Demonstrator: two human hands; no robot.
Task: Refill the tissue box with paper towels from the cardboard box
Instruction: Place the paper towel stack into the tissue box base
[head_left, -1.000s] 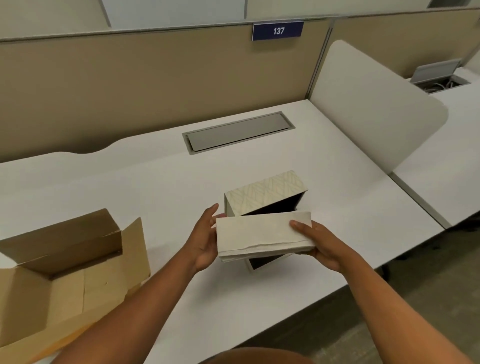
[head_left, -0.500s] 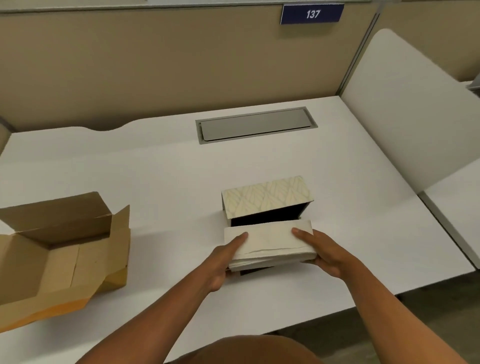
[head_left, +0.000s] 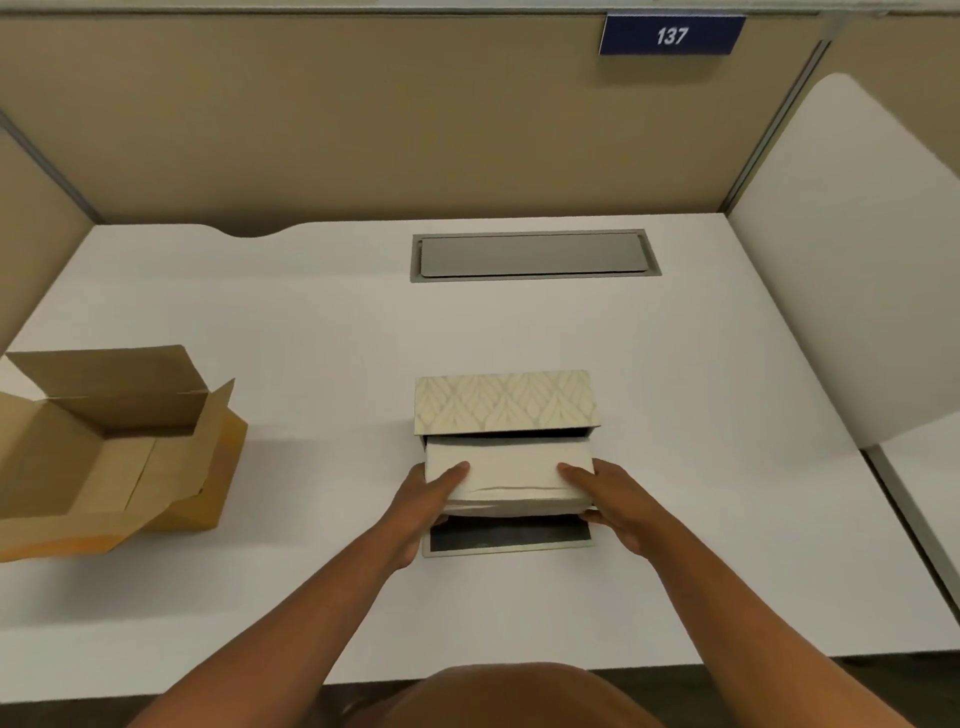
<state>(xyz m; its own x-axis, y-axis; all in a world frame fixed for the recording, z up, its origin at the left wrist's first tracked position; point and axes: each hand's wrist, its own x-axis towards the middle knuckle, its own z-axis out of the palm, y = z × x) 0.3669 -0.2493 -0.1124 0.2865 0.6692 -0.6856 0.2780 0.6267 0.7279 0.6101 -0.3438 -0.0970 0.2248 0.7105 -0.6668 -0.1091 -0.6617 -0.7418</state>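
A tissue box (head_left: 504, 401) with a cream leaf pattern lies on its side at the desk's middle, its dark opening facing me and a flap (head_left: 509, 538) flat on the desk in front. A stack of white paper towels (head_left: 511, 470) sits partly inside that opening. My left hand (head_left: 423, 499) grips the stack's left end, thumb on top. My right hand (head_left: 615, 499) grips its right end the same way. The brown cardboard box (head_left: 111, 447) stands open at the left, and I see no towels inside it.
The white desk (head_left: 311, 338) has a grey cable hatch (head_left: 535, 255) at the back. Tan partition walls enclose the back and left. A white rounded divider panel (head_left: 852, 249) stands at the right. A blue sign reads 137 (head_left: 671, 35).
The towel stack has gone from above the tissue box down and forward into its opening, both hands still holding it. The camera view has shifted left and closer.
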